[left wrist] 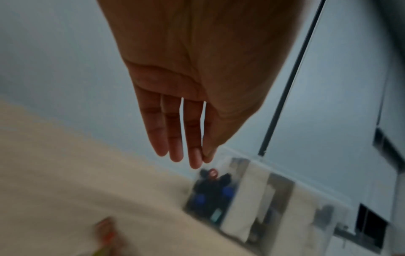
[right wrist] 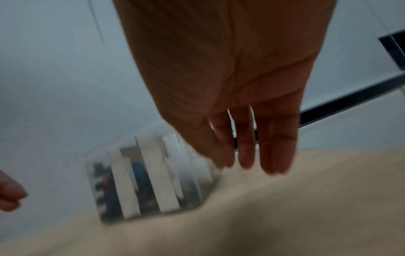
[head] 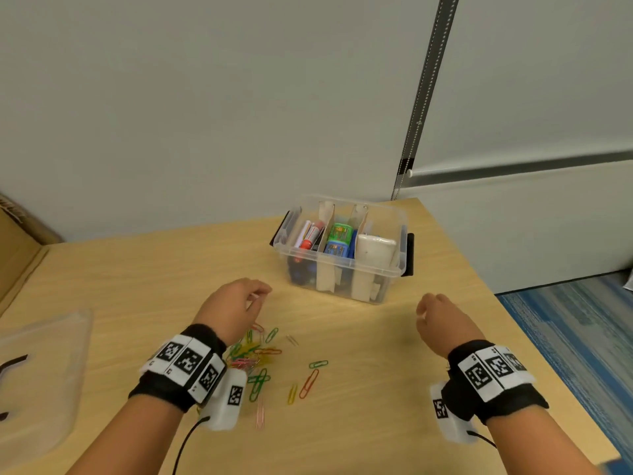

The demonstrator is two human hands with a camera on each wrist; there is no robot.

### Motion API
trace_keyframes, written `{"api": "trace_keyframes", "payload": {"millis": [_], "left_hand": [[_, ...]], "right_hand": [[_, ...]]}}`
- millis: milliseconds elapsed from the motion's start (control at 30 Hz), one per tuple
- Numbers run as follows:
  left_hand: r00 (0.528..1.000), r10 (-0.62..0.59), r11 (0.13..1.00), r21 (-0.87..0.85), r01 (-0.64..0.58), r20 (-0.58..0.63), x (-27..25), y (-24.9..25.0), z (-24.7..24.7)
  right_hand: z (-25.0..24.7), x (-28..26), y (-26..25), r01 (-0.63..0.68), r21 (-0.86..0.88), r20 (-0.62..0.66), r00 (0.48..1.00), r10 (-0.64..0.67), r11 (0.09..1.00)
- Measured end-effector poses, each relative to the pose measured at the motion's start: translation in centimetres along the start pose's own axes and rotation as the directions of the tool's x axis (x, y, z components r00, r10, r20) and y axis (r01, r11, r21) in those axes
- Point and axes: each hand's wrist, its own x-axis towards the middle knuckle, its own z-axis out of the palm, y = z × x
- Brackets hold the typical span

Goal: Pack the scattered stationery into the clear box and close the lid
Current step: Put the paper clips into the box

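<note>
The clear box (head: 342, 265) stands open at the back of the wooden table (head: 376, 389), with cardboard dividers, markers, green and blue items and a white item inside. It shows blurred in the left wrist view (left wrist: 241, 199) and the right wrist view (right wrist: 153, 176). Several coloured paper clips (head: 267, 361) lie scattered on the table under my left wrist. My left hand (head: 257, 298) hovers above them with relaxed fingers (left wrist: 175, 138), and nothing shows in it. My right hand (head: 424, 308) hangs in front of the box on the right, its fingers (right wrist: 247, 152) straight and empty.
The clear lid (head: 41, 365) lies flat at the table's left edge. A cardboard box (head: 17, 241) stands at the far left. The wall is close behind the box. The table's right edge drops to blue carpet (head: 575, 330).
</note>
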Motion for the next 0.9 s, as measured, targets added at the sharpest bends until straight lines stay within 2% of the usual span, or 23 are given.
{"api": "trace_keyframes", "payload": {"millis": [100,167,233,300,400,500,567,600,667,733,833,900], "left_hand": [[0.996,-0.076,0.992,0.102,0.070,0.053,-1.0,-3.6,1.1],[0.987,-0.138,0.982,0.142,0.125,0.087,-1.7,-5.5,1.6],[0.970,-0.199,0.968,0.185,0.172,0.138,-2.5,-6.8,2.2],[0.953,-0.233,0.958,0.215,0.190,0.194,-3.4,-7.4,2.9],[0.957,-0.203,0.968,0.189,0.165,0.207,-4.5,-7.3,3.8],[0.962,-0.150,0.987,0.084,0.134,0.229,-5.1,-6.6,4.1],[0.967,-0.120,0.993,0.013,0.120,0.225,-5.4,-6.5,3.7],[0.970,-0.124,0.991,-0.015,0.130,0.212,-5.6,-6.7,3.2],[0.977,-0.143,0.988,-0.034,0.150,0.161,-6.2,-7.5,2.0],[0.976,-0.175,0.984,-0.001,0.177,0.127,-7.1,-8.4,0.8],[0.937,-0.253,0.968,0.066,0.244,0.241,-8.9,-9.3,0.2],[0.888,-0.281,0.953,-0.004,0.304,0.364,-10.0,-9.6,1.0]], "right_hand": [[1.6,-1.5,0.2,-0.118,-0.122,0.175,0.975,0.139,0.985],[2.8,-2.9,-0.3,-0.174,-0.122,0.216,0.956,0.197,0.977],[4.2,-4.4,-1.7,-0.163,-0.071,0.231,0.957,0.175,0.984],[5.7,-5.5,-4.0,-0.085,-0.014,0.241,0.967,0.086,0.996],[7.7,-6.4,-8.0,0.105,0.047,0.257,0.960,-0.113,0.993],[8.5,-6.7,-11.2,0.314,0.159,0.251,0.904,-0.346,0.936],[8.3,-6.5,-12.3,0.380,0.284,0.209,0.872,-0.444,0.880],[7.9,-6.4,-12.4,0.385,0.332,0.170,0.874,-0.456,0.861],[7.1,-6.0,-11.9,0.368,0.361,0.090,0.901,-0.425,0.857],[6.3,-5.8,-11.0,0.309,0.317,0.106,0.928,-0.357,0.897],[6.2,-6.0,-10.0,0.196,0.191,0.295,0.923,-0.247,0.962],[7.1,-6.6,-10.7,0.190,0.174,0.365,0.899,-0.243,0.966]]}}
